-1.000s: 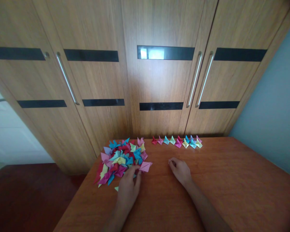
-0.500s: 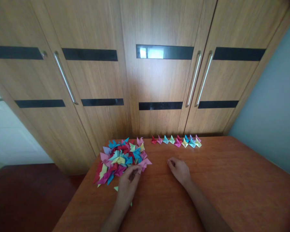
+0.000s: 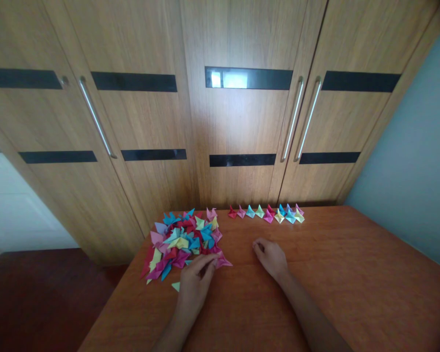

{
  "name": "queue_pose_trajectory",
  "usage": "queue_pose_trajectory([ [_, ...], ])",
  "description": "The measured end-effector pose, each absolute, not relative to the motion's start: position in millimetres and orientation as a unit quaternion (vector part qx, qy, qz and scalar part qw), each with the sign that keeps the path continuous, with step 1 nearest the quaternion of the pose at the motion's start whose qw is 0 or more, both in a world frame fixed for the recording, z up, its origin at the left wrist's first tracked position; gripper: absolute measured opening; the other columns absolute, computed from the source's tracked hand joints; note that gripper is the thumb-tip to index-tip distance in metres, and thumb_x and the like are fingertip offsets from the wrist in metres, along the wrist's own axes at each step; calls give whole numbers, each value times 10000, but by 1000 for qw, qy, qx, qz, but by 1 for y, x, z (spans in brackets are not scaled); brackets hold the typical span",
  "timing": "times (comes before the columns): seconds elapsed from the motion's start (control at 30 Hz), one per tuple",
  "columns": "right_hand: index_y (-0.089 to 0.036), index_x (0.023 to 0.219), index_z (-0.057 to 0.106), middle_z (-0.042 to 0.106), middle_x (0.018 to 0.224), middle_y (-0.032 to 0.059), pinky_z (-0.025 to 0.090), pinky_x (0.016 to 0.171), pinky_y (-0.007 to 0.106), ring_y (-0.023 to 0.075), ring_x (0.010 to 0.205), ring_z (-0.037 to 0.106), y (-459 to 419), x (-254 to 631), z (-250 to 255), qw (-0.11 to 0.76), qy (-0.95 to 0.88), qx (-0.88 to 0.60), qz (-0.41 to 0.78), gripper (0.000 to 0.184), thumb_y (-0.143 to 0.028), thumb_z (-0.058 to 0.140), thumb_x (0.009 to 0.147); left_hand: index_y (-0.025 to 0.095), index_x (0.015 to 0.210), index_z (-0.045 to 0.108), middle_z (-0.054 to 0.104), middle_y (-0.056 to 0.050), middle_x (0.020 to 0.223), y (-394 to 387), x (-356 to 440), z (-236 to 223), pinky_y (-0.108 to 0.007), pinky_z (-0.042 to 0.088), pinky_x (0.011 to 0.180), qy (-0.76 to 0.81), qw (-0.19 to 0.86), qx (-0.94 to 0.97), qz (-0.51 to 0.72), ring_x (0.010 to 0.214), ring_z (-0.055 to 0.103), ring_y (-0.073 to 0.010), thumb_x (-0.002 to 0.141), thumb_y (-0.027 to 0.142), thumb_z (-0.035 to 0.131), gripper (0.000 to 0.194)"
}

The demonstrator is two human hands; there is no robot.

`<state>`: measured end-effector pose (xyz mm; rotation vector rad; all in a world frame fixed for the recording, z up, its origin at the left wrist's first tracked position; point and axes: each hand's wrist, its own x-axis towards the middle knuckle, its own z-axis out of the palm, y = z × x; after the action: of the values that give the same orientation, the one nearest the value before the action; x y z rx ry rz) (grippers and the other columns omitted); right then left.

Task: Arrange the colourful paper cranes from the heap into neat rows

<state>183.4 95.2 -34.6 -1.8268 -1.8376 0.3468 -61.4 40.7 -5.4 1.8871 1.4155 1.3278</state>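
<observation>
A heap of folded paper cranes [image 3: 183,239] in pink, red, blue, yellow and lilac covers the left part of the wooden table. My left hand [image 3: 197,281] is at the heap's near right edge, thumb and fingers pinched on a pink paper crane [image 3: 223,259] whose pointed end sticks out to the right. A pale green paper tip [image 3: 176,286] shows beside that hand, the rest of it hidden. My right hand [image 3: 273,258] rests on the table with its fingers curled in, and nothing shows in it.
Along the table's back edge stands a row of small paper cranes [image 3: 259,211], doubled up at its right end. Behind the table [image 3: 337,274] rises a wooden wardrobe [image 3: 238,117] with metal handles. A pale blue wall [image 3: 407,171] borders the right side.
My left hand has closed on the pink crane, which has turned and shifted slightly toward me at the heap's edge. My right hand stays where it was.
</observation>
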Motion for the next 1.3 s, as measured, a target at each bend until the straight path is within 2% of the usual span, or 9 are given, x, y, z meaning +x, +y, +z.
queue_pose_trajectory([
  [0.2,-230,769,626,648,692,-10,271,542,211,126,668,587,96,184,-34,263,-680,-673,128,231,-321,445,881,213,870,712,621,-49,835,42,-58,-1,-280,500,695,505,164,687,497,792,603,-185,816,324,563,193],
  [0.47,-239,776,640,639,650,-20,282,533,204,119,621,572,98,187,-33,289,-667,-667,164,250,-342,440,884,180,879,626,657,-14,745,54,-33,-1,-249,505,628,506,310,642,485,674,632,-160,782,297,568,163],
  [0.6,-235,779,639,635,621,-24,296,541,205,116,594,560,102,190,-36,311,-660,-658,185,259,-336,429,892,182,915,618,663,-9,749,74,-12,-1,-241,510,607,487,326,645,491,643,639,-146,778,252,546,170],
  [0.73,-231,760,631,639,649,-19,275,537,210,117,618,559,102,189,-35,296,-666,-667,152,243,-323,444,886,193,887,613,677,2,732,106,15,3,-233,509,616,480,298,670,482,651,648,-139,787,233,541,129],
  [0.87,-220,758,631,645,678,-10,250,525,219,119,626,553,100,187,-32,265,-668,-684,126,220,-317,470,873,191,854,600,693,-6,788,141,45,7,-214,490,661,487,216,733,422,720,653,-125,831,220,519,90],
  [1.0,-217,754,623,644,662,-10,289,543,209,117,610,557,102,190,-31,291,-666,-671,150,230,-291,446,880,188,828,623,691,-17,812,169,68,5,-217,459,683,481,185,771,373,749,639,-130,831,193,538,86],
  [1.3,-215,742,621,652,681,0,327,565,203,125,620,566,105,198,-30,317,-650,-678,134,242,-271,423,871,185,826,626,665,-52,811,189,91,-10,-254,415,672,479,133,830,255,751,608,-173,884,300,502,179],
])
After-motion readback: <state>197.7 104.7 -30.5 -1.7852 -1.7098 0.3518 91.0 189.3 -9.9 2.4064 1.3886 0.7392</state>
